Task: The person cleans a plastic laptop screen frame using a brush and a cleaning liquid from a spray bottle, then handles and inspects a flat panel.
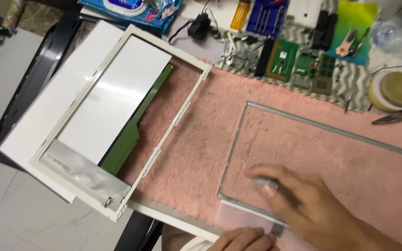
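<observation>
R hand (303, 204): fingers spread flat, pressing thin clear sheet (252, 216) at near-left corner of metal frame (236, 148); grips nothing.
L hand (243, 239): bottom edge of view, fingertips on sheet's near edge; pinch or just touch – can't tell.
Frame: lies on pink fleece mat (196, 139) on bench, right of white plastic bezel (177, 116).
Bezel: sits over white panels w/ green circuit strip (131, 135).
Tip: keep fingers flat, light even pressure, work sheet along frame edge slowly so it doesn't crease.
</observation>
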